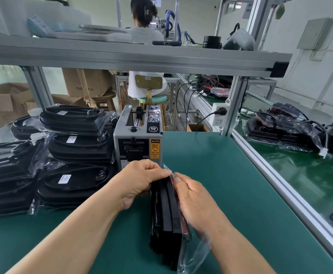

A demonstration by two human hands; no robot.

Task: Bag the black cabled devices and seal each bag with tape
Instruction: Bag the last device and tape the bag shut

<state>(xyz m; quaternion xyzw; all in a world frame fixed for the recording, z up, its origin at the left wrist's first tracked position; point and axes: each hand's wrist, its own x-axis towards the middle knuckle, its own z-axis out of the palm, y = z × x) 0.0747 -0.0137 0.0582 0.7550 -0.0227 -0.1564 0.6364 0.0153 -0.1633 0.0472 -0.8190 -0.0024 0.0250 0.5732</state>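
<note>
Just in front of the tape dispenser (138,143), my left hand (139,180) is pinching, at the far end of the black device (166,214), the edge of the clear bag (193,252). I judge I should be pulling this plastic flat and tight over the end before taking tape. The device is standing on its thin edge on the green mat (230,175), its long axis pointing from me toward the dispenser, while my right hand (193,198) is gripping its right side through the plastic, fingers curled.
</note>
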